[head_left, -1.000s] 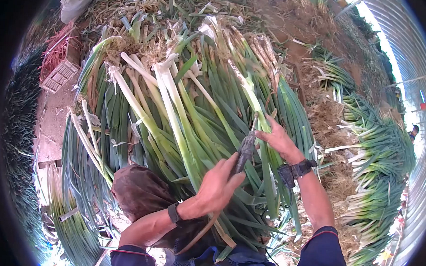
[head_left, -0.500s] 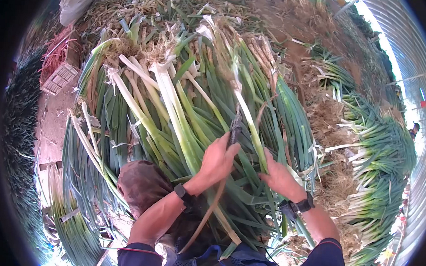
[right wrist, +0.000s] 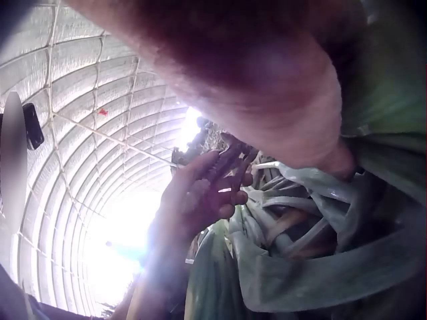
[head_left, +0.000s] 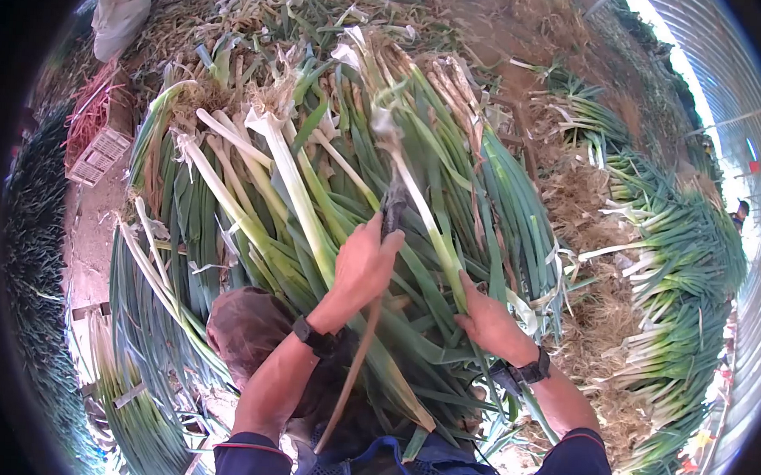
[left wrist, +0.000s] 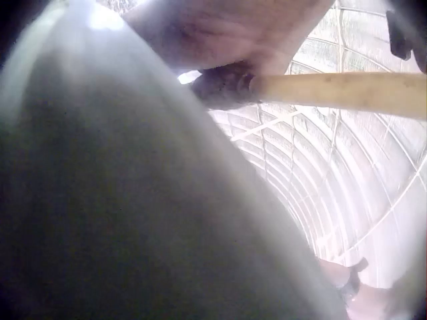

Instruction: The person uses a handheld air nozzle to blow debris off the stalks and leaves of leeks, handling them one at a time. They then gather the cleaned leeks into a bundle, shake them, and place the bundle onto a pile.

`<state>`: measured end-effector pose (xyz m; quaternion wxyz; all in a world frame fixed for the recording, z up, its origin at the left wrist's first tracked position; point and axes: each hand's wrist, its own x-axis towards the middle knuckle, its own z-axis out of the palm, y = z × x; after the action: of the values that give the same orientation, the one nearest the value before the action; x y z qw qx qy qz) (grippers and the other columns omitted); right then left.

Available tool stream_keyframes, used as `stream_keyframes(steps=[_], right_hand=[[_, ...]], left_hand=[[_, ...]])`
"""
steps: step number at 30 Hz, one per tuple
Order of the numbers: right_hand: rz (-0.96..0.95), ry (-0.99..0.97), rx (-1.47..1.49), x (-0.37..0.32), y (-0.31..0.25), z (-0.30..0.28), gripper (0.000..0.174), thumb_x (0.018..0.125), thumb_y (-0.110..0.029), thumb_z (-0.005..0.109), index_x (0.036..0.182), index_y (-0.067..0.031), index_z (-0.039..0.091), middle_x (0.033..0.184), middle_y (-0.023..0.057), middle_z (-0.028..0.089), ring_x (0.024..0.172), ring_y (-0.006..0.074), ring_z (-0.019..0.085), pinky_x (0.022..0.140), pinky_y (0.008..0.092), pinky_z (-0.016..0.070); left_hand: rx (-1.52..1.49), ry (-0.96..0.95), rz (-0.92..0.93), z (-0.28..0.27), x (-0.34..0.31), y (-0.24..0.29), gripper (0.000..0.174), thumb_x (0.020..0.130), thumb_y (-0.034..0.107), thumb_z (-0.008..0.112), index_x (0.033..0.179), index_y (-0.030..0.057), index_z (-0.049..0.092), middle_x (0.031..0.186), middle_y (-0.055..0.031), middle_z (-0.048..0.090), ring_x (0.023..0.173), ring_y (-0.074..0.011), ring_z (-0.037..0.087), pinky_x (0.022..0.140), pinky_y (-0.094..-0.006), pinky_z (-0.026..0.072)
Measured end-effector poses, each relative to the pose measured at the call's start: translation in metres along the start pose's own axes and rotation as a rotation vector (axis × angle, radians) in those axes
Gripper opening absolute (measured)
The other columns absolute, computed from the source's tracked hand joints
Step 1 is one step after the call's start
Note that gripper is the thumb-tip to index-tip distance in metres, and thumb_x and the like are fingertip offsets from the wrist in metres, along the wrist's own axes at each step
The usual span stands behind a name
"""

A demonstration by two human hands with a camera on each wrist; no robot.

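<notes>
In the head view my left hand grips a dark, taped air nozzle that ends in a tan hose. The nozzle tip points up beside the white stem of a leek. My right hand holds that leek by its green part, thumb and fingers around it. Its root end is blurred, with pale loose skin there. The right wrist view shows the left hand with fingers curled around the nozzle. In the left wrist view the hose runs out behind the hand, and a blurred grey-green surface hides much.
A large heap of leeks lies under both hands. More leeks are lined up on the right. A dark brown cloth-like form is beside the left forearm. A white crate and a pale sack stand far left.
Both hands have come lower, and the left one with the nozzle has shifted left. The right hand has slid down the leek's green part. The leek's stem looks whiter, its root end now blurred.
</notes>
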<state>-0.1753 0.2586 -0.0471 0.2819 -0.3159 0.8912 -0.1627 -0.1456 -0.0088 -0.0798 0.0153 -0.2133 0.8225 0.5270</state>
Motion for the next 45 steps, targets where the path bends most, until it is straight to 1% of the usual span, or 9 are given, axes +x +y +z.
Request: stream_keyframes(steps=[4, 9, 14, 17, 19, 22, 29, 36, 45], right_hand=[[0.135, -0.133, 0.047, 0.001, -0.025, -0.027, 0.086, 0.089, -0.011, 0.071, 0.157, 0.006, 0.021, 0.11, 0.0332, 0.065, 0.103, 0.0475, 0.066, 0.087, 0.0484, 0.0542], [-0.023, -0.111, 0.673, -0.013, -0.077, -0.056, 0.082, 0.095, -0.013, 0.066, 0.163, -0.0055, 0.022, 0.117, 0.0182, 0.07, 0.09, 0.0242, 0.072, 0.085, 0.0401, 0.0584], [0.022, -0.155, 0.86, 0.009, -0.131, -0.028, 0.075, 0.1, -0.013, 0.06, 0.161, 0.0028, 0.019, 0.134, 0.0275, 0.058, 0.102, 0.028, 0.069, 0.092, 0.0415, 0.0567], [-0.289, -0.07, 0.383, 0.027, -0.118, 0.012, 0.07, 0.103, -0.032, 0.059, 0.155, 0.0049, 0.031, 0.136, 0.033, 0.056, 0.118, 0.0442, 0.06, 0.108, 0.0484, 0.045], [-0.27, -0.203, 0.291, 0.065, -0.09, -0.013, 0.058, 0.098, -0.028, 0.066, 0.145, 0.0016, 0.049, 0.131, 0.0272, 0.059, 0.121, 0.0428, 0.058, 0.106, 0.0439, 0.0467], [-0.184, 0.41, 0.038, 0.134, 0.003, -0.039, 0.051, 0.095, -0.025, 0.066, 0.136, 0.0028, 0.057, 0.131, 0.0241, 0.06, 0.123, 0.0411, 0.057, 0.106, 0.0451, 0.0473], [0.534, 0.486, -0.631, 0.2, 0.171, -0.057, 0.081, 0.083, -0.023, 0.076, 0.15, -0.0002, 0.038, 0.135, 0.0264, 0.053, 0.122, 0.041, 0.058, 0.1, 0.0502, 0.05], [0.409, 0.382, -0.41, 0.2, 0.13, -0.062, 0.028, 0.078, -0.019, 0.07, 0.097, 0.0005, 0.067, 0.089, 0.0207, 0.073, 0.087, 0.0447, 0.07, 0.081, 0.0498, 0.0569], [0.393, 0.149, 0.561, 0.066, 0.032, -0.056, 0.045, 0.076, -0.019, 0.076, 0.115, 0.0024, 0.072, 0.095, 0.0197, 0.075, 0.088, 0.0283, 0.074, 0.082, 0.0369, 0.0552]], left_hand=[[-0.083, -0.193, -0.027, -0.017, 0.004, 0.003, 0.058, 0.096, 0.037, 0.054, 0.135, -0.0053, 0.055, 0.102, -0.0285, 0.065, 0.098, -0.0479, 0.063, 0.087, -0.0533, 0.0475], [-0.248, 0.024, -0.105, -0.045, -0.006, -0.002, 0.056, 0.098, 0.032, 0.057, 0.139, -0.0061, 0.055, 0.09, -0.0229, 0.067, 0.081, -0.0343, 0.066, 0.08, -0.0478, 0.0501], [-0.4, 0.503, -0.125, -0.096, -0.015, 0.013, 0.058, 0.101, 0.028, 0.054, 0.15, -0.0039, 0.048, 0.092, -0.0062, 0.067, 0.072, -0.0104, 0.058, 0.057, -0.0264, 0.0432], [-0.448, 0.534, -0.078, -0.099, -0.019, 0.017, 0.06, 0.101, 0.027, 0.053, 0.151, -0.0044, 0.046, 0.087, -0.0043, 0.061, 0.07, -0.0115, 0.054, 0.062, -0.0266, 0.0438], [-0.354, 0.493, -0.003, -0.089, -0.022, 0.008, 0.06, 0.1, 0.026, 0.055, 0.151, -0.0045, 0.046, 0.09, -0.0048, 0.061, 0.076, -0.0116, 0.055, 0.068, -0.0265, 0.0446], [-0.347, 0.379, 0.019, -0.069, -0.026, 0.002, 0.059, 0.098, 0.018, 0.06, 0.149, -0.007, 0.046, 0.1, -0.008, 0.059, 0.091, -0.0164, 0.055, 0.082, -0.0308, 0.0474], [-0.103, 0.179, 0.1, -0.048, -0.029, 0.005, 0.064, 0.095, 0.022, 0.064, 0.148, -0.0077, 0.044, 0.103, -0.0199, 0.057, 0.092, -0.0328, 0.059, 0.085, -0.04, 0.048], [-0.089, 0.132, 0.184, -0.038, -0.026, 0.006, 0.064, 0.094, 0.024, 0.063, 0.147, -0.0074, 0.045, 0.101, -0.0208, 0.057, 0.09, -0.0351, 0.058, 0.084, -0.0422, 0.0477], [-0.287, -0.051, 0.052, -0.04, -0.044, 0.014, 0.063, 0.096, 0.025, 0.062, 0.147, -0.0086, 0.046, 0.101, -0.0198, 0.058, 0.095, -0.0324, 0.059, 0.087, -0.0406, 0.0471]])
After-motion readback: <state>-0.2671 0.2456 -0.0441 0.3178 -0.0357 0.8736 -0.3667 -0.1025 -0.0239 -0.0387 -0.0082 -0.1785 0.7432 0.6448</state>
